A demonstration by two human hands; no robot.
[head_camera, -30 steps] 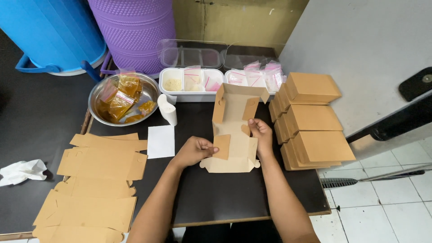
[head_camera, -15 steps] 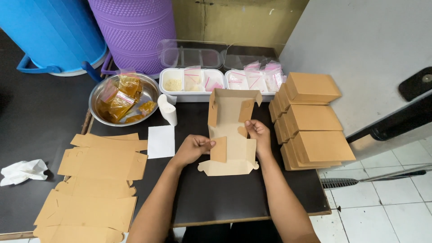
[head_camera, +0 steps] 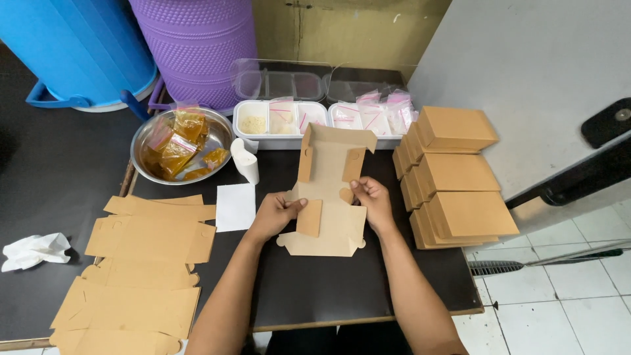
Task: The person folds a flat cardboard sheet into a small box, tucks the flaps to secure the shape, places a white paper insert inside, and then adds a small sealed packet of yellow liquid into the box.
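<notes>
There is a single view, from a camera on the person's head, looking steeply down and forward over a dark table (head_camera: pixel 328 289). It sits close, at about arm's reach, so both forearms run up from the bottom edge to the left hand (head_camera: pixel 275 213) and right hand (head_camera: pixel 373 200) at mid-frame. The far edge takes in the wall (head_camera: pixel 355 29), and the right side the tiled floor (head_camera: pixel 565 296).

A steel bowl (head_camera: pixel 141 141) of orange sachets (head_camera: pixel 177 141) sits beside 2 white trays (head_camera: pixel 299 128), below blue (head_camera: pixel 72 46) and purple drums (head_camera: pixel 194 46).
</notes>
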